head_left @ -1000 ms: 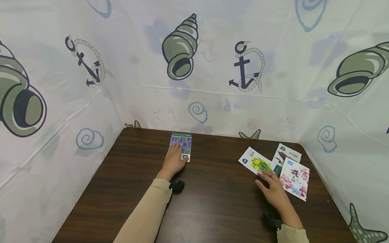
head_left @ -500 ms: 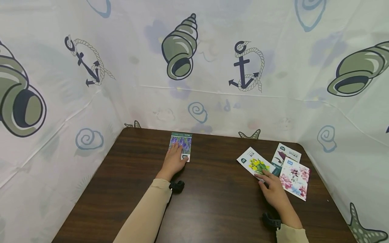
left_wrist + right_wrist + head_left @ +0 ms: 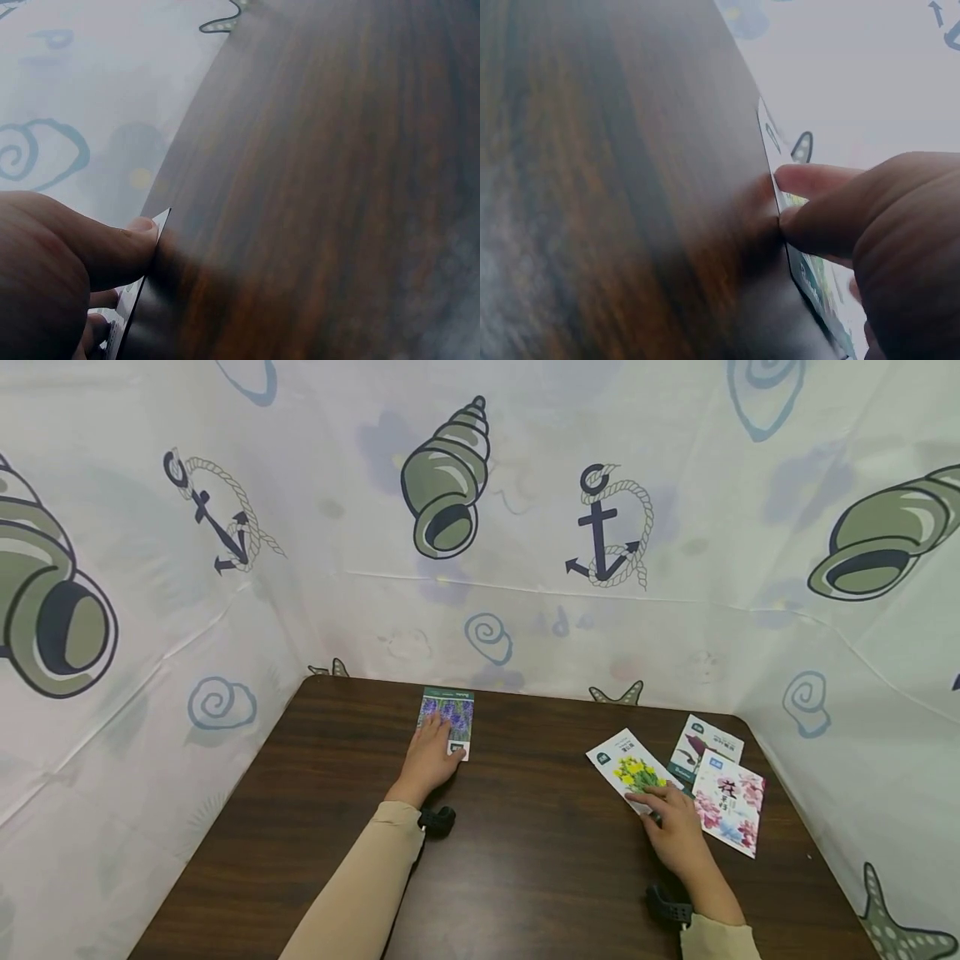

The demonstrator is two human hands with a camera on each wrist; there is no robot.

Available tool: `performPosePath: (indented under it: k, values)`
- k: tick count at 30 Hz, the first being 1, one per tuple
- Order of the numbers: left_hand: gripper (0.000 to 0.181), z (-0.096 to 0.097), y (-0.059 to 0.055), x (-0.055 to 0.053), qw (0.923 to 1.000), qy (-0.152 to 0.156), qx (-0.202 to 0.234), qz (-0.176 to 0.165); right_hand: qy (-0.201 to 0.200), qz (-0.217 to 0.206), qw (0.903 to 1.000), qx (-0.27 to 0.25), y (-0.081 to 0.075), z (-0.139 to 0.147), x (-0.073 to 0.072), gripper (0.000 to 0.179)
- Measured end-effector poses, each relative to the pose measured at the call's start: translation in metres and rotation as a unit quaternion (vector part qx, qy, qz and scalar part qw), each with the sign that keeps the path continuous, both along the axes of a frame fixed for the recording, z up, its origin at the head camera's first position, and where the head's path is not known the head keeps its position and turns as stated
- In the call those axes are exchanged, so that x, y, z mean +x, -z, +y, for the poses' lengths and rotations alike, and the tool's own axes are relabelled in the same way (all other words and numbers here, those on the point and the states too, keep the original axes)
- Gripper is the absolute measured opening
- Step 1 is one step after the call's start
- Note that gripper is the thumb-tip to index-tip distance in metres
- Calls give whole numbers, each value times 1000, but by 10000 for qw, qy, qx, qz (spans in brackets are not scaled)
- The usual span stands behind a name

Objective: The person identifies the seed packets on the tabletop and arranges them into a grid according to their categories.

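My left hand [image 3: 429, 753] rests on a seed packet with purple flowers [image 3: 459, 714] near the table's back edge. Its fingers lie straight over the print, and the thumb [image 3: 124, 251] touches the packet's side edge. On the right, my right hand [image 3: 678, 833] touches the lower end of a white seed packet with yellow flowers [image 3: 636, 770]. Its index finger [image 3: 817, 178] and thumb [image 3: 817, 225] press at this packet's edge, close over the tabletop. Beside that hand lies a pink-blossom packet [image 3: 729, 802], overlapping a packet with a dark purple picture [image 3: 708, 745].
All the packets lie on a dark brown wooden table [image 3: 525, 860]. A white curtain [image 3: 525, 527] printed with shells and anchors stands around its back and sides. Each wrist wears a black band, like the left wristband [image 3: 437, 821].
The yellow-flower packet has turned slightly clockwise and shifted a little toward me under my right hand. My right thumb has drawn in to its edge. My left hand stays still.
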State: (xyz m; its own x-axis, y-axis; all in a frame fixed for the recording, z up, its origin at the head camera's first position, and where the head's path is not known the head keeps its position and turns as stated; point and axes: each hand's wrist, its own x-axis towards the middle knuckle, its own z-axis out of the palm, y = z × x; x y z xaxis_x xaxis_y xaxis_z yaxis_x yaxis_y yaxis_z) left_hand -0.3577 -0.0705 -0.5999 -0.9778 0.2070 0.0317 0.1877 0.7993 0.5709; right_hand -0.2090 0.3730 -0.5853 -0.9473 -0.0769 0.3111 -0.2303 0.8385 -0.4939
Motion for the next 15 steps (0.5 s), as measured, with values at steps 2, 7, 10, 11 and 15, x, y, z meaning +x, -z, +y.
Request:
performPosePath:
  k: [2, 7, 10, 11, 15]
  values:
    - [81, 0, -1, 1, 10000, 10, -11, -24, -44, -118, 9999, -51, 1, 0, 0, 37]
    - [80, 0, -3, 3, 10000, 2, 2, -10, -109, -294, 9995, 95, 5, -1, -1, 42]
    - [80, -1, -4, 3, 10000, -12, 28, 19, -77, -205, 9993, 308, 7, -4, -2, 46]
    - [80, -1, -4, 3, 10000, -14, 27, 22, -56, -175, 9991, 381, 7, -6, -2, 46]
    - [80, 0, -3, 4, 10000, -8, -15, 18, 97, -115, 9979, 624, 5, -12, -2, 46]
